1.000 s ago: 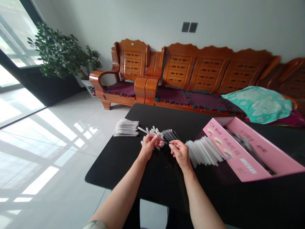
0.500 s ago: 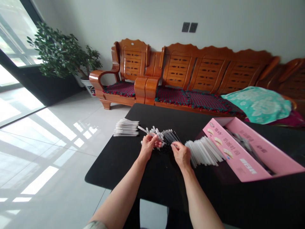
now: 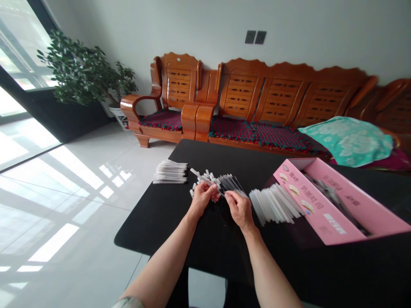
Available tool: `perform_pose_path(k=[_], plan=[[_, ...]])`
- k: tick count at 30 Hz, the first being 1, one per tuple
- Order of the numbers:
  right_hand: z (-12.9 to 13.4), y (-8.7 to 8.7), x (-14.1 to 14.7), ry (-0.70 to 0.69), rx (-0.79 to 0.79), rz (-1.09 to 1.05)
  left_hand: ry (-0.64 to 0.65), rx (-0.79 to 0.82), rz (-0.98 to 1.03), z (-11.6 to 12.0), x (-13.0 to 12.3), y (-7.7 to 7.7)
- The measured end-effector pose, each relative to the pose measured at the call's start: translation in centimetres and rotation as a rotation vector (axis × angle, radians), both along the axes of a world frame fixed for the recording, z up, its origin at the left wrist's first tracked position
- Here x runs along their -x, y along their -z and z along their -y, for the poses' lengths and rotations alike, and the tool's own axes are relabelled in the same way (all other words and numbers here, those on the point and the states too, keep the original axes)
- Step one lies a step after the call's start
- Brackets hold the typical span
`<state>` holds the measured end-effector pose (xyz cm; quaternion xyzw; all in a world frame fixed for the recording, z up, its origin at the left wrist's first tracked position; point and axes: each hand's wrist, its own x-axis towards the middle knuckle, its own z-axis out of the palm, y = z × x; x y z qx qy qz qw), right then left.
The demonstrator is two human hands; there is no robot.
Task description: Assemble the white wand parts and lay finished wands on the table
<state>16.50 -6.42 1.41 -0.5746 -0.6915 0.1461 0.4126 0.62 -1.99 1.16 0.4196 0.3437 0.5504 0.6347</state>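
- Your left hand (image 3: 202, 197) sits near the middle of the black table (image 3: 154, 231), fingers curled narrowly around a small bunch of white-tipped plastic sticks (image 3: 205, 179), and that bunch runs into a loose, crisscrossed heap.
- Your right hand (image 3: 239, 209) is just beside it, thumb and fingertips (image 3: 227, 195) closed in a tight pinch on a thin stick (image 3: 221, 192); the stick is too fine to make out clearly.
- A fan of dark thin sticks (image 3: 231, 183) lies just past your right fingers, touching the heap.
- Toward the table's far left edge is a neat bundle of white sticks (image 3: 170, 172), well apart from your hands.
- To the right of your right hand, a spread of clear plastic tubes (image 3: 274, 203) lies just beside a pink cardboard box (image 3: 321, 201) on the table's right side.
- Beyond the far edge stands a carved wooden sofa (image 3: 272, 92) with a teal cloth (image 3: 346, 141); a potted plant (image 3: 86, 72) stands by the window (image 3: 22, 47).
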Motion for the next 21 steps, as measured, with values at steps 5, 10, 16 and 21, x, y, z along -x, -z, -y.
perform_pose_path(k=[5, 10, 16, 21], plan=[[-0.2, 0.3, -0.3, -0.058, 0.003, -0.033, -0.124, -0.019, -0.007, -0.5, 0.2, 0.1], [-0.6, 1.1, -2.6, 0.162, -0.032, -0.004, -0.691, -0.016, 0.120, -1.8, 2.6, 0.4], [-0.5, 0.8, -3.1, 0.556, 0.137, 0.289, -0.546, -0.025, 0.064, -1.5, 2.8, 0.5], [-0.6, 0.9, -2.9, 0.553, 0.127, 0.357, -0.288, -0.102, -0.055, -0.7, 1.7, 0.2]])
